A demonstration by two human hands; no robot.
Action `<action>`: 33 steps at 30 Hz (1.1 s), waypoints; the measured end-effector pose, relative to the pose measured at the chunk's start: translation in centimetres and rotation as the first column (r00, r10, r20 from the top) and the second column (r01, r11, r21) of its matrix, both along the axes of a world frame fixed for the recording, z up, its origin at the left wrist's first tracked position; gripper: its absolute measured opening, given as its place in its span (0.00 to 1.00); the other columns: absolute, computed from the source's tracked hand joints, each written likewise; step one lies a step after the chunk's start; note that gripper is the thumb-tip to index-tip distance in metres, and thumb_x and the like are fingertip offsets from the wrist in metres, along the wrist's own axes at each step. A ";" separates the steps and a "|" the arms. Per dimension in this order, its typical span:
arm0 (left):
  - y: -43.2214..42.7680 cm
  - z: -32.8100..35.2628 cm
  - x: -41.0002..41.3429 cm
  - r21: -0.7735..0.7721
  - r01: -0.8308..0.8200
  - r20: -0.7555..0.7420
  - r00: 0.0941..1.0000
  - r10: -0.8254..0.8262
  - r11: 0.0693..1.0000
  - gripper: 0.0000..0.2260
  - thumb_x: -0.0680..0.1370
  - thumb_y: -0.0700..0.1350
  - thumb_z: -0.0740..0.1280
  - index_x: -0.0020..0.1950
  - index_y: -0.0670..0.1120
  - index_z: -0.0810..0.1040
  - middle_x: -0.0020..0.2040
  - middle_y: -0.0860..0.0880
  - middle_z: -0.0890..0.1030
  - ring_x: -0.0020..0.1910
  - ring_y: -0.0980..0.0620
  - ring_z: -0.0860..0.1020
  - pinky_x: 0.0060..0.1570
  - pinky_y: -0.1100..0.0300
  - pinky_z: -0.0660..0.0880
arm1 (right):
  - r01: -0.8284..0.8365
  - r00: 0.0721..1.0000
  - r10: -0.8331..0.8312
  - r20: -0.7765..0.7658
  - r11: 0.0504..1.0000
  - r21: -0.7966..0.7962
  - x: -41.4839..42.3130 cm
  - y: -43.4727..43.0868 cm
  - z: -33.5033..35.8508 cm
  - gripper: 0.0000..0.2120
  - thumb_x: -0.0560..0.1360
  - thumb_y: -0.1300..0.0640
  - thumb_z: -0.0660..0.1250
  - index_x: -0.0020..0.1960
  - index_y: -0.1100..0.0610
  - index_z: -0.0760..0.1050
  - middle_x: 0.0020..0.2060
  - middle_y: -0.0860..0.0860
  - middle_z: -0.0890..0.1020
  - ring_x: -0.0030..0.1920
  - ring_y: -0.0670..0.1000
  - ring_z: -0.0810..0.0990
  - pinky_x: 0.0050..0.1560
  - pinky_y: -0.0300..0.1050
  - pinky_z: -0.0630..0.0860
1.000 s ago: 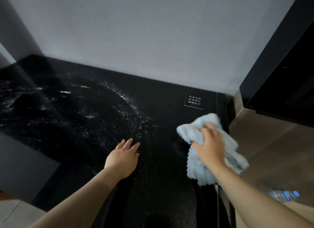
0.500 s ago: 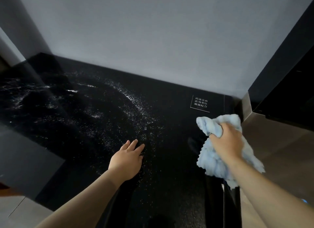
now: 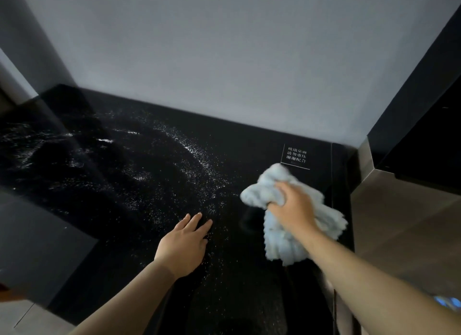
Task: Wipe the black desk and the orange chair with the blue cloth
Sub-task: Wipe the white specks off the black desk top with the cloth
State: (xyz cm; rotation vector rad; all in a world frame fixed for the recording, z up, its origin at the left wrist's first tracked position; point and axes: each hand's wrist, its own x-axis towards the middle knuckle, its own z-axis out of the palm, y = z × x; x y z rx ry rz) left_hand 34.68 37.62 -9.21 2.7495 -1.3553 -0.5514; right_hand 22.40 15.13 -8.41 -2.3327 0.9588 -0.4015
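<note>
The black desk (image 3: 154,175) is glossy and carries arcs of white specks across its middle and left. My right hand (image 3: 293,210) grips the bunched light blue cloth (image 3: 279,235) on the desk's right part, just below a small white printed label (image 3: 296,156). The cloth hangs down from under my palm toward the front edge. My left hand (image 3: 183,245) rests flat on the desk with straight fingers, left of the cloth, holding nothing. A sliver of orange (image 3: 5,288) shows at the far left edge; I cannot tell whether it is the chair.
A grey wall (image 3: 224,60) rises right behind the desk. A dark cabinet (image 3: 424,122) and a brown metallic surface (image 3: 404,210) stand to the right of the desk. A plastic bottle with blue marks (image 3: 447,302) lies low at the right edge.
My right hand has moved the cloth leftward from the desk's right edge, up near the printed label. My left hand stays pressed in the same spot.
</note>
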 end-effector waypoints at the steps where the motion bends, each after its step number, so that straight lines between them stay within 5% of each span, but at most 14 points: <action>1: 0.0 -0.1 0.0 0.000 0.001 0.004 1.000 -0.001 1.000 0.22 0.83 0.52 0.49 0.76 0.58 0.49 0.78 0.56 0.47 0.77 0.53 0.45 0.68 0.59 0.63 | 0.108 0.989 -0.114 -0.092 0.991 -0.074 -0.7 -1.9 0.1 0.14 0.70 0.50 0.66 0.55 0.49 0.75 0.55 0.50 0.77 0.57 0.55 0.74 0.55 0.53 0.72; 4: -0.1 -0.2 -0.3 -0.005 -0.015 0.011 1.000 0.015 1.000 0.22 0.82 0.53 0.49 0.76 0.59 0.49 0.78 0.56 0.47 0.77 0.53 0.45 0.66 0.59 0.65 | 0.106 0.865 -0.174 -0.471 0.980 -0.167 -1.7 -3.0 -0.2 0.16 0.70 0.45 0.60 0.58 0.42 0.69 0.71 0.46 0.61 0.70 0.52 0.59 0.63 0.60 0.64; 8: 0.0 -0.7 -0.1 -0.039 -0.034 0.014 0.999 0.034 0.999 0.22 0.82 0.53 0.50 0.76 0.60 0.51 0.78 0.57 0.49 0.77 0.54 0.46 0.67 0.59 0.64 | -0.251 0.931 0.174 -0.320 0.943 -0.219 -1.1 3.7 -0.9 0.13 0.66 0.48 0.62 0.50 0.46 0.74 0.55 0.45 0.75 0.58 0.54 0.72 0.52 0.50 0.70; 11: 0.1 -1.0 -0.3 -0.045 -0.032 0.020 0.999 0.033 0.998 0.22 0.82 0.52 0.50 0.76 0.59 0.51 0.78 0.56 0.49 0.77 0.53 0.46 0.69 0.60 0.61 | -0.445 0.883 0.446 -0.147 0.894 0.039 -1.5 5.9 0.4 0.15 0.61 0.50 0.62 0.47 0.50 0.75 0.46 0.46 0.79 0.51 0.52 0.76 0.46 0.45 0.70; 14: 0.2 -0.9 -0.3 -0.050 -0.037 0.027 0.999 0.039 0.998 0.22 0.82 0.52 0.50 0.76 0.59 0.51 0.78 0.56 0.49 0.77 0.53 0.46 0.68 0.59 0.62 | -0.193 0.972 0.188 -0.143 0.981 -0.023 -0.9 1.5 1.3 0.12 0.67 0.51 0.63 0.49 0.50 0.75 0.50 0.50 0.79 0.54 0.54 0.77 0.51 0.51 0.74; 16: 0.2 -0.8 -0.4 -0.049 -0.051 0.016 0.999 0.052 0.997 0.22 0.82 0.52 0.49 0.76 0.59 0.51 0.78 0.56 0.49 0.77 0.52 0.46 0.68 0.58 0.63 | 0.006 0.930 -0.040 -0.366 0.996 -0.094 -1.4 -1.0 1.4 0.17 0.72 0.47 0.63 0.60 0.46 0.70 0.69 0.49 0.65 0.69 0.54 0.63 0.62 0.57 0.67; 18: 0.1 -0.9 -0.6 -0.054 -0.065 0.008 0.998 0.065 0.996 0.22 0.82 0.52 0.50 0.76 0.58 0.51 0.78 0.55 0.49 0.77 0.52 0.45 0.69 0.58 0.62 | 0.006 0.859 -0.077 -0.506 0.990 -0.142 -2.1 -0.4 0.1 0.20 0.71 0.43 0.61 0.62 0.43 0.65 0.74 0.49 0.53 0.73 0.54 0.53 0.64 0.60 0.62; 22: 0.0 -1.1 -0.7 -0.069 -0.089 0.000 0.996 0.089 0.994 0.22 0.82 0.52 0.50 0.76 0.58 0.51 0.78 0.55 0.49 0.77 0.52 0.45 0.71 0.58 0.56 | -0.327 0.905 0.214 -0.367 0.902 -0.280 -3.8 7.0 -2.8 0.19 0.62 0.41 0.60 0.50 0.47 0.72 0.66 0.49 0.69 0.65 0.56 0.69 0.53 0.55 0.67; 24: 0.0 -1.2 -0.9 -0.078 -0.099 -0.004 0.995 0.099 0.992 0.22 0.82 0.51 0.50 0.77 0.57 0.51 0.78 0.54 0.48 0.77 0.52 0.44 0.72 0.59 0.51 | -0.454 0.873 0.374 -0.314 0.859 -0.236 -4.4 7.6 -2.4 0.20 0.62 0.41 0.57 0.52 0.46 0.71 0.67 0.46 0.69 0.67 0.54 0.67 0.56 0.54 0.64; 26: 0.1 -1.2 -1.1 -0.086 -0.109 -0.019 0.994 0.108 0.990 0.22 0.82 0.51 0.50 0.77 0.57 0.51 0.78 0.54 0.48 0.77 0.52 0.43 0.73 0.58 0.49 | -0.368 0.900 0.291 -0.326 0.906 -0.209 -4.2 4.9 -1.5 0.18 0.67 0.44 0.58 0.56 0.45 0.69 0.65 0.42 0.68 0.67 0.50 0.66 0.56 0.51 0.62; 29: 0.2 -1.2 -1.3 -0.092 -0.109 -0.043 0.993 0.106 0.990 0.22 0.83 0.51 0.50 0.77 0.55 0.49 0.78 0.53 0.46 0.77 0.51 0.42 0.74 0.56 0.47 | 0.010 0.939 -0.093 -0.332 0.970 -0.243 -4.1 0.7 0.1 0.13 0.72 0.46 0.59 0.56 0.46 0.71 0.61 0.44 0.72 0.63 0.51 0.69 0.55 0.53 0.69; 33: 0.4 -1.2 -1.3 -0.091 -0.100 -0.037 0.995 0.097 0.991 0.23 0.83 0.51 0.49 0.77 0.55 0.49 0.78 0.52 0.46 0.77 0.51 0.42 0.74 0.56 0.45 | -0.026 0.960 -0.029 -0.280 0.981 -0.193 -4.1 6.5 -1.5 0.22 0.72 0.38 0.57 0.61 0.45 0.72 0.64 0.43 0.71 0.68 0.51 0.67 0.60 0.56 0.65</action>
